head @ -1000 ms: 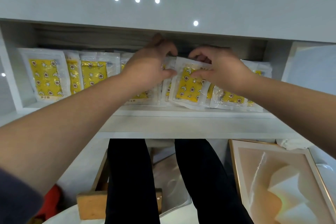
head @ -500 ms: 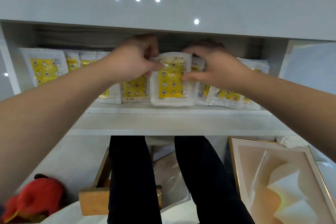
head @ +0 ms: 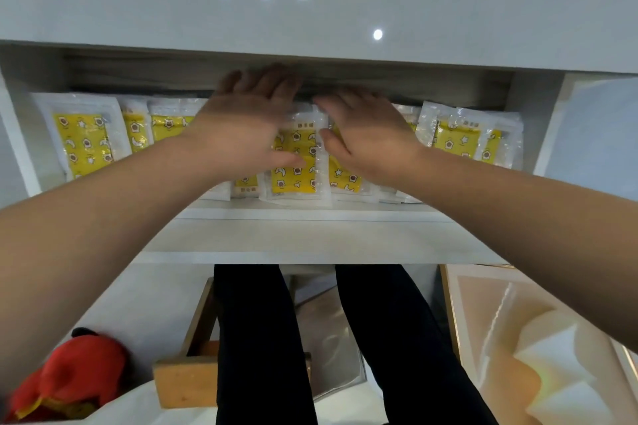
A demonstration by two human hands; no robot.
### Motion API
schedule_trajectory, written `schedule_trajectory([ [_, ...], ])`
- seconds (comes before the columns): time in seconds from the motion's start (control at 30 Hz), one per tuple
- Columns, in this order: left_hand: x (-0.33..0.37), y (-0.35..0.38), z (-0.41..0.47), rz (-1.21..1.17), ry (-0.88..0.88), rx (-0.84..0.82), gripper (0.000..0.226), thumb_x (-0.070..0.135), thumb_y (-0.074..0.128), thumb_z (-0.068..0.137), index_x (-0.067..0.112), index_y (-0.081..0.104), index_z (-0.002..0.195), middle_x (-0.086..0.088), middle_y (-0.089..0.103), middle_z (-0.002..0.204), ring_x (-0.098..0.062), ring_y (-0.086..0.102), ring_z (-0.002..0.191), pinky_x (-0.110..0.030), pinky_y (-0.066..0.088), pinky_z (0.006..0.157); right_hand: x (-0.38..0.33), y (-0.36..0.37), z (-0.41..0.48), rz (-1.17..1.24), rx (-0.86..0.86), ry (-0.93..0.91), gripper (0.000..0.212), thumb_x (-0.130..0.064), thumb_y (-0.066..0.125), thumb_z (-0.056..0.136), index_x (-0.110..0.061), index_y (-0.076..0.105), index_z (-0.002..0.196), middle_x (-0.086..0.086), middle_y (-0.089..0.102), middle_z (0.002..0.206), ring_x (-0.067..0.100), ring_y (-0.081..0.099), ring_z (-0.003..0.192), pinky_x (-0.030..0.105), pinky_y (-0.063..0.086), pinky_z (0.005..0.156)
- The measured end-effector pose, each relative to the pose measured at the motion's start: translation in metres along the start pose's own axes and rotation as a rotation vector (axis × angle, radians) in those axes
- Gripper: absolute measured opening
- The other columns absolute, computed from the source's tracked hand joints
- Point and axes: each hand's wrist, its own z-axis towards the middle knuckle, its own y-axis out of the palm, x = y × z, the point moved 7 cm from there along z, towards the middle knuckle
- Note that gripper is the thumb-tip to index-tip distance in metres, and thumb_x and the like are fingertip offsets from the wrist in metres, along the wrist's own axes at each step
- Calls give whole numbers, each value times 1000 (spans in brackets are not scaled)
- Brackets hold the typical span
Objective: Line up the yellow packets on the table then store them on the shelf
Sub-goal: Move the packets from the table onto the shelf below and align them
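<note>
Both palms go flat: left hand (head: pixel 248 128) and right hand (head: pixel 366 138), fingers straight and spread, press the yellow printed clear-plastic packets (head: pixel 295 162) mid-row on the white shelf (head: pixel 310 217) - likely squaring them upright against slumping.

White shelf (head: pixel 310 238), yellow packets (head: pixel 86 141) standing in a row

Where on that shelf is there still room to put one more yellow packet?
The free patch is the bare strip of shelf between the bottoms of the yellow packets and the shelf's front edge. The row itself is crowded, with packets overlapping side by side, tightest in the middle where the left hand and right hand press on them.
</note>
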Motion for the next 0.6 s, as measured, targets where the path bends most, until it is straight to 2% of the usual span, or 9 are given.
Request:
schedule_trajectory([
  [0.07, 9, 10, 2, 26, 91, -40, 99, 66, 59, 75, 10, 24, 149, -12, 30, 154, -32, 32, 139, -44, 24, 114, -1, 6, 0, -42, -26, -37, 50, -40, 36, 93, -11, 51, 131, 10, 57, 126, 32, 51, 116, 42, 38, 94],
  [0.13, 12, 10, 2, 29, 129, -40, 95, 65, 60, 76, 9, 29, 147, -12, 38, 150, -30, 40, 135, -40, 33, 109, 0, 12, 1, -63, -39, -82, 53, -43, 35, 90, -8, 56, 124, 12, 60, 117, 33, 54, 109, 42, 41, 90],
  [0.23, 10, 4, 2, 13, 114, -60, 92, 68, 57, 76, 15, 30, 146, -7, 46, 145, -29, 47, 128, -37, 42, 100, 3, 8, 1, -92, -59, -111, 62, -51, 27, 91, -11, 51, 132, 10, 56, 128, 32, 50, 117, 43, 36, 97],
  [0.33, 13, -5, 7, -56, 59, -49, 92, 70, 54, 77, 20, 24, 148, -7, 37, 150, -30, 41, 132, -42, 36, 107, 24, -19, -12, -8, -9, 48, 62, -54, 26, 96, -19, 35, 147, 10, 50, 139, 34, 46, 126, 44, 35, 102],
  [0.37, 17, -8, 10, -74, 43, -38, 92, 70, 53, 79, 20, 21, 150, -7, 33, 153, -31, 37, 136, -44, 33, 110, 38, -26, -20, 31, -4, 128, 60, -52, 26, 98, -20, 31, 148, 11, 56, 131, 34, 50, 121, 42, 39, 96],
  [0.43, 33, -12, 21, -127, 33, -32, 91, 69, 50, 82, 23, 15, 152, -5, 27, 156, -30, 31, 140, -46, 29, 114, 73, -34, -41, 88, -14, 257, 55, -49, 27, 101, -18, 33, 146, 10, 64, 99, 34, 59, 103, 37, 44, 80],
  [0.47, 45, -15, 28, -165, 42, -29, 90, 68, 50, 83, 24, 13, 152, -3, 25, 157, -30, 30, 140, -46, 29, 114, 89, -35, -52, 113, -23, 296, 54, -48, 29, 101, -18, 35, 145, 10, 65, 97, 34, 60, 102, 36, 45, 79],
  [0.53, 72, -21, 43, -221, 80, -11, 88, 65, 53, 84, 25, 14, 152, -2, 26, 156, -28, 30, 140, -44, 30, 113, 113, -33, -69, 152, -56, 327, 55, -51, 34, 99, -19, 40, 144, 11, 63, 119, 34, 56, 112, 37, 45, 89],
  [0.6, 95, -22, 55, -210, 117, 8, 84, 59, 60, 84, 22, 23, 150, -2, 31, 153, -25, 32, 138, -38, 30, 109, 120, -25, -77, 132, -94, 245, 57, -56, 39, 95, -21, 46, 139, 10, 58, 129, 33, 54, 116, 40, 44, 94],
])
